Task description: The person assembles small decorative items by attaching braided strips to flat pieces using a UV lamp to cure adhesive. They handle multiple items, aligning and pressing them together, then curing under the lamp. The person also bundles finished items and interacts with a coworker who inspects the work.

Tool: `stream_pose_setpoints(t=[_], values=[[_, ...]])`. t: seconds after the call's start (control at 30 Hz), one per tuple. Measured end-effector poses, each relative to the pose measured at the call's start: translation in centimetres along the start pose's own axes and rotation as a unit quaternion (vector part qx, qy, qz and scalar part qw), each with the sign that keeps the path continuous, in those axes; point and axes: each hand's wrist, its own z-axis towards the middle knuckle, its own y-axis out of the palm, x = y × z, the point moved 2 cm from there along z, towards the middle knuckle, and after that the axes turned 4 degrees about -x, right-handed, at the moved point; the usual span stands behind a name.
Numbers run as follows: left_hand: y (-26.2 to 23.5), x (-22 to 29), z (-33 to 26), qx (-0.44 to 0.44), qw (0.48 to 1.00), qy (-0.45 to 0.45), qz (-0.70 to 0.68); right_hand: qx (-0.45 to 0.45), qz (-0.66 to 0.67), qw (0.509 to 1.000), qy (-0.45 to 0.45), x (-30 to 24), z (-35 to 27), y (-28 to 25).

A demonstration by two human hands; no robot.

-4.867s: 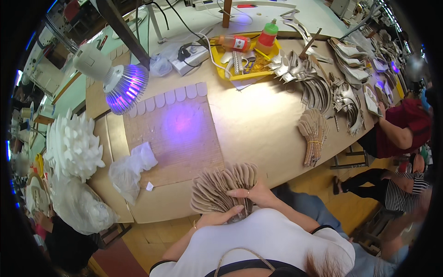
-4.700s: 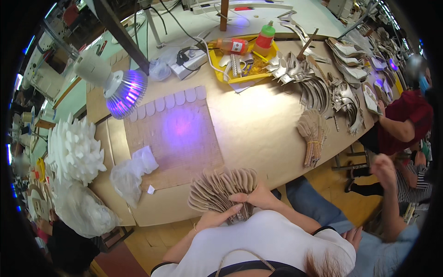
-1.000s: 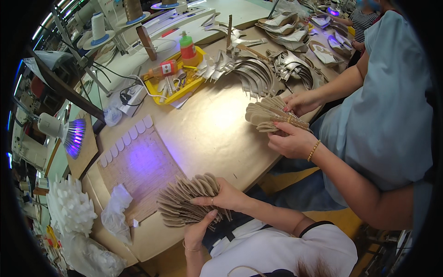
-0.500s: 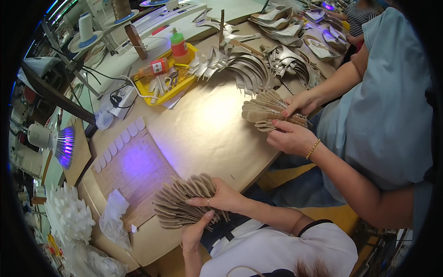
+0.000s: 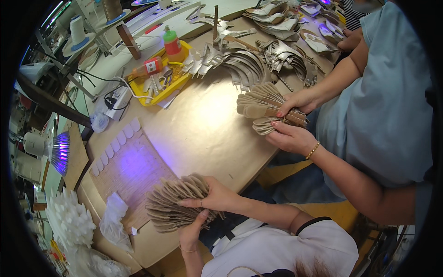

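Near the table's front edge, both my hands grip a thick fanned bundle of beige, round-ended strips (image 5: 167,207). My right hand (image 5: 216,196) closes over its near upper side, thumb laid across the strips. From below, my left hand (image 5: 190,233) pinches the lower side, its thumb pointing up; its other fingers are mostly hidden. The rounded ends spread toward the left, and the narrow ends gather between my hands. Beyond the bundle lies a brown board (image 5: 134,177) with a row of pale rounded pieces (image 5: 115,144) along its far left edge.
At right, a co-worker in light blue holds a similar fanned bundle (image 5: 263,106). A yellow tray (image 5: 152,99) with bottles and tools, and silvery curved pieces (image 5: 249,69), sit farther back. A lit purple lamp (image 5: 60,152), white pieces (image 5: 71,217) and a plastic bag (image 5: 114,224) are at left.
My hands and the bundle have shifted slightly left in the picture, and its strips fan a little differently. The co-worker's bundle is spread a bit wider. The whole view has shifted slightly.
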Motion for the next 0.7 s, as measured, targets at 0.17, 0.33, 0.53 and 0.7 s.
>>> stream_pose_setpoints(t=[0.17, 0.33, 0.53, 0.7], values=[[-0.12, -0.51, 0.08, -0.008, 1.000, 0.007, -0.026, 0.001, 0.019, 1.000, 0.016, 0.30, -0.12, -0.14], [-0.39, -1.01, 0.23, -0.004, 1.000, -0.004, -0.017, 0.006, 0.027, 1.000, 0.016, 0.58, -0.24, -0.39], [-0.70, -1.02, 0.18, 0.004, 1.000, -0.013, 0.002, 0.013, 0.021, 1.000, 0.005, 0.48, -0.17, -0.50], [-0.59, -1.07, 0.23, 0.008, 1.000, -0.010, 0.010, 0.012, 0.006, 1.000, 0.015, 0.68, -0.32, -0.93]])
